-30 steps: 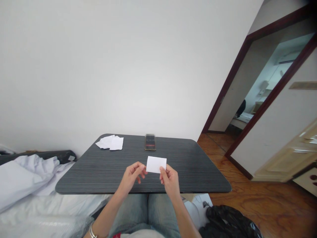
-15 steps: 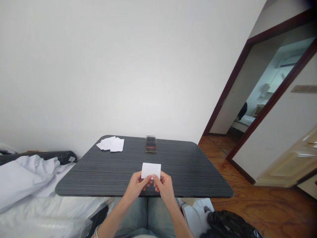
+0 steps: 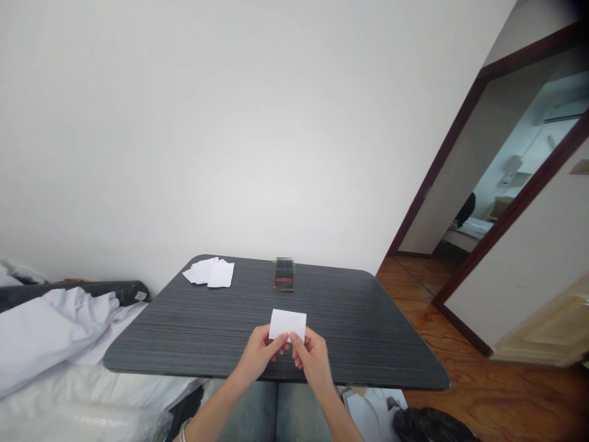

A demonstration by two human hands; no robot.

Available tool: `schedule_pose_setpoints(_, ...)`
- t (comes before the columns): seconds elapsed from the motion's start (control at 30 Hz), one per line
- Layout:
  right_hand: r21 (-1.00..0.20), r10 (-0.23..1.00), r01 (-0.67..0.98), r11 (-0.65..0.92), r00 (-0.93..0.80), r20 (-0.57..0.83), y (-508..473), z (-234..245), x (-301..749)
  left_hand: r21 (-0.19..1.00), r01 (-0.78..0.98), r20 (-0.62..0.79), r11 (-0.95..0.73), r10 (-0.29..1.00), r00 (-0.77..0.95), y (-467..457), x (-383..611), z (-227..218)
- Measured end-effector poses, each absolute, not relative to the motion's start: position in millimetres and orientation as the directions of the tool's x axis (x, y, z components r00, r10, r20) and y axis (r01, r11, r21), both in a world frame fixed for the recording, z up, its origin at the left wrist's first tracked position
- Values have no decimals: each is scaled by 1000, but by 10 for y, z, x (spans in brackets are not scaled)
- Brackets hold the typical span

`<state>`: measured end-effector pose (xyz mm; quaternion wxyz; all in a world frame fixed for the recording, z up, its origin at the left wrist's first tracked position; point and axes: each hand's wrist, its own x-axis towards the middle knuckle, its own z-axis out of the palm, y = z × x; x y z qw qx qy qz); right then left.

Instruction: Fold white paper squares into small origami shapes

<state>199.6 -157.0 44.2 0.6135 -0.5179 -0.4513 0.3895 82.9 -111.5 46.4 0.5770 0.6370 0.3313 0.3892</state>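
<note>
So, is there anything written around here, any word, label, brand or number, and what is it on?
Nothing here can be read.
The white card in the left hand and right hand: no writing shows on the visible side.
The white papers: no writing shows.
The dark rectangular object: pixelated, unreadable.
The small tag on the black bundle: too small to read.

Matt paper card point(image 3: 288, 325); tabletop point(image 3: 368, 344) finely ridged (wood-look laminate).
</note>
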Motion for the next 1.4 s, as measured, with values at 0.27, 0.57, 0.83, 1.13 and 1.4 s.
schedule_pose_setpoints(0.27,-980,954,-9,200,231,192,-1561,356,2030,991,-81,134,-108,872,471,-1108,848,422)
schedule_pose_setpoints(0.57,-985,976,-30,172,140,166,-1562,132,2053,990,-95,135,-103,872,470,-1092,795,240)
schedule_pose_setpoints(0.83,-991,989,-23,133,65,131,-1453,110,2093,991,-78,132,-107,846,516,-976,754,147)
schedule_pose_setpoints(1.13,-993,994,-54,109,37,107,-1441,89,2120,988,16,117,-155,809,576,-903,693,151)
schedule_pose_setpoints(1.4,-984,987,-160,82,148,59,-1410,69,2144,991,16,106,-136,839,533,-863,706,173)
